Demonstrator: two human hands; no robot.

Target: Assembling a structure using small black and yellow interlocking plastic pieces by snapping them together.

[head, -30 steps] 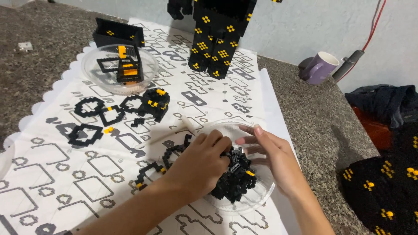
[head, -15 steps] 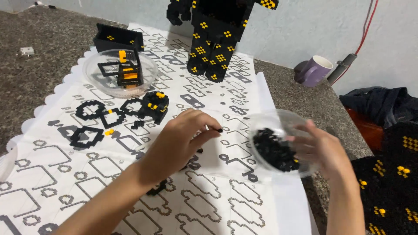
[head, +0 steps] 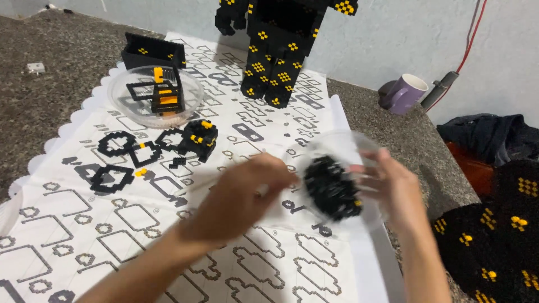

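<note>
Head view: right hand (head: pixel 396 191) grips clear bowl (head: pixel 342 179) of black bricks, now lifted and tilted off printed sheet (head: pixel 168 235) toward its right edge; a second ago it sat flat. Left hand (head: pixel 241 199) blurred, fingertips together at bowl mouth, cannot tell if pinching anything. Picking from pile looks under way.

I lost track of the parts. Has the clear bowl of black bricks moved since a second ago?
Yes. The clear bowl of black bricks left the patterned sheet; the right hand holds it tilted, nearer the sheet's right edge.

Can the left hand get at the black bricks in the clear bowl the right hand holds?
Probably yes: the left hand is beside the tilted clear bowl, whose opening faces it, with nothing between it and the black bricks.
</note>
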